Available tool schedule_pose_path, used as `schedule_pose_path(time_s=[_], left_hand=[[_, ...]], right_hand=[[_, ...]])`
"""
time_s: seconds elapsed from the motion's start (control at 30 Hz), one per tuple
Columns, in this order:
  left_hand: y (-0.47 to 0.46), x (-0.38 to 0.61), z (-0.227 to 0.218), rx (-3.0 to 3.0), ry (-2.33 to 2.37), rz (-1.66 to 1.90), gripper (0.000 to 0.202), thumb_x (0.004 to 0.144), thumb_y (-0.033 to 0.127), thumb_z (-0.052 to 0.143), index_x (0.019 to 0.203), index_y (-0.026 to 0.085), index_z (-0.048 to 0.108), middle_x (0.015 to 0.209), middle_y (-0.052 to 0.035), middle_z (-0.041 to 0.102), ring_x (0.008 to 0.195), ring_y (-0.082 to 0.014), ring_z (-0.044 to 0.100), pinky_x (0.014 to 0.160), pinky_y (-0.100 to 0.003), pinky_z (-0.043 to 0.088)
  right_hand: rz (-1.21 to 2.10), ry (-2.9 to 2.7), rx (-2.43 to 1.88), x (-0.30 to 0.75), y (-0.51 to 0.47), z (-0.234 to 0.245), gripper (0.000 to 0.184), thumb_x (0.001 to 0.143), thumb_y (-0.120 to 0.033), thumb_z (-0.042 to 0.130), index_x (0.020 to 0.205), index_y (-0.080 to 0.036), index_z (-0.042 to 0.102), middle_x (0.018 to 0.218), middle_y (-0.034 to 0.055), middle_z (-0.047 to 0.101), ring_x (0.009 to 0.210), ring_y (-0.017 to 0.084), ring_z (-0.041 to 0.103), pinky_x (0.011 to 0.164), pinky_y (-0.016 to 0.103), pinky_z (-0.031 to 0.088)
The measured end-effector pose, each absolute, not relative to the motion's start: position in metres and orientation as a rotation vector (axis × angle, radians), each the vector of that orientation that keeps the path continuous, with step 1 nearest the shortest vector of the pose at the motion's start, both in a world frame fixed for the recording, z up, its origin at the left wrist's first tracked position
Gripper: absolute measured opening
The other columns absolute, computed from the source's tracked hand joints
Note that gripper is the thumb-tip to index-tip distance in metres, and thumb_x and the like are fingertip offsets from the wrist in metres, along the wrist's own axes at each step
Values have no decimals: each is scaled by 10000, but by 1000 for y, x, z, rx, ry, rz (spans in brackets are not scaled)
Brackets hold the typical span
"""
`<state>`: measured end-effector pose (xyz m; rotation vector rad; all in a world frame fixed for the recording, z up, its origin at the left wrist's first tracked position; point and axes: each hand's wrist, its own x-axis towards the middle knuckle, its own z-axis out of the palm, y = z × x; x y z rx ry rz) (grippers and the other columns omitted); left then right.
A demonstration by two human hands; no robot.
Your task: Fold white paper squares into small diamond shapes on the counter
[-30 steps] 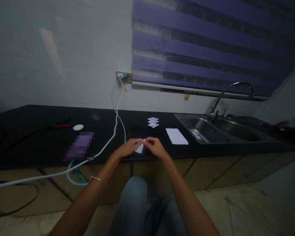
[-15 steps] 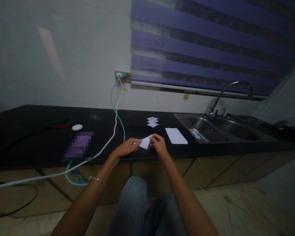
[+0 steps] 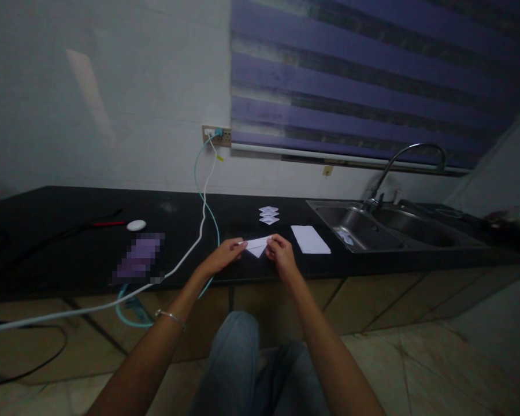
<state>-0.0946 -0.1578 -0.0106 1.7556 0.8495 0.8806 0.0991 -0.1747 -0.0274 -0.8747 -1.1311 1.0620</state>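
Between my two hands is a folded white piece of paper (image 3: 257,247), its upper edge nearly level and a point hanging down toward me. My left hand (image 3: 225,255) pinches its left end, thumb on top. At the right end, my right hand (image 3: 281,252) grips it between thumb and fingers. Beyond the hands, several small folded paper pieces (image 3: 268,215) lie in an overlapping row on the black counter. A stack of white paper sheets (image 3: 311,240) rests to the right of my right hand.
The steel double sink (image 3: 351,249) with its tall faucet (image 3: 383,173) is at the right. A white cable (image 3: 193,247) and a teal cable (image 3: 217,225) run from the wall outlet (image 3: 225,137) across the black counter (image 3: 69,202). A white oval object (image 3: 136,225) and a blurred purple rectangle (image 3: 139,257) lie left.
The folded paper has turned so its top edge is nearly level and a wide flap shows along it. My left hand has shifted slightly left and up, still holding on.
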Motion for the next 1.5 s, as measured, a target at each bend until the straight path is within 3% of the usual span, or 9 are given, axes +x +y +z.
schedule_pose_path(time_s=[0.27,0.4,0.53,0.7,0.93,1.07,1.23,1.37,1.5], left_hand=[[-157,-99,-11,1853,763,905,408,857,542,486,724,157,502,593,41,425,531,-88,389,507,-202,309],[-157,-98,-10,1940,961,1071,386,886,508,445,759,159,548,639,25,485,588,-112,448,533,-213,350],[-161,-95,-8,2112,1112,1183,353,915,452,413,856,168,615,753,-9,589,699,-148,532,646,-248,427],[-170,-88,-3,2351,810,1090,317,950,353,378,1044,184,629,1082,-66,630,1005,-186,569,919,-304,421],[-181,-86,3,2283,703,999,288,925,345,435,1035,202,659,1126,-71,633,1073,-202,562,999,-325,390],[-181,-88,2,2233,711,996,273,872,363,535,1051,197,657,1163,-87,612,1076,-218,552,984,-341,399],[-172,-90,-2,2085,801,1013,311,896,432,483,925,165,640,972,-71,652,931,-199,598,899,-343,447],[-164,-89,-9,1846,816,1014,403,817,452,603,1100,173,532,1071,-85,634,933,-202,622,813,-330,493],[-158,-89,-17,1786,745,982,455,829,435,587,1187,168,496,1103,-106,632,907,-197,635,779,-314,498]], right_hand=[[1039,-1169,-898,100,-174,-29,224,726,-391,647,730,-186,558,557,-48,470,475,76,431,422,179,292],[923,-1125,-957,96,-172,-28,293,724,-452,660,836,-199,563,608,-43,519,475,83,459,405,183,316],[941,-1183,-978,94,-171,-29,332,751,-514,630,777,-209,502,555,-63,496,428,81,446,380,181,299],[1031,-1446,-947,91,-171,-30,351,813,-531,560,750,-187,537,616,-24,552,474,90,499,407,189,321],[938,-1529,-1028,87,-173,-31,355,842,-511,530,696,-188,531,574,-31,538,510,102,508,466,195,349],[889,-1578,-1068,86,-174,-30,361,842,-505,532,673,-186,525,556,-37,528,508,103,490,494,201,359],[850,-1673,-1051,84,-176,-30,314,876,-427,502,700,-174,563,625,-19,569,576,112,517,553,207,383],[811,-1751,-1048,83,-178,-30,259,880,-380,507,773,-169,612,677,-9,610,620,121,540,589,212,390],[738,-1820,-1079,82,-181,-26,301,894,-385,488,758,-166,642,698,8,640,642,135,567,605,223,387]])
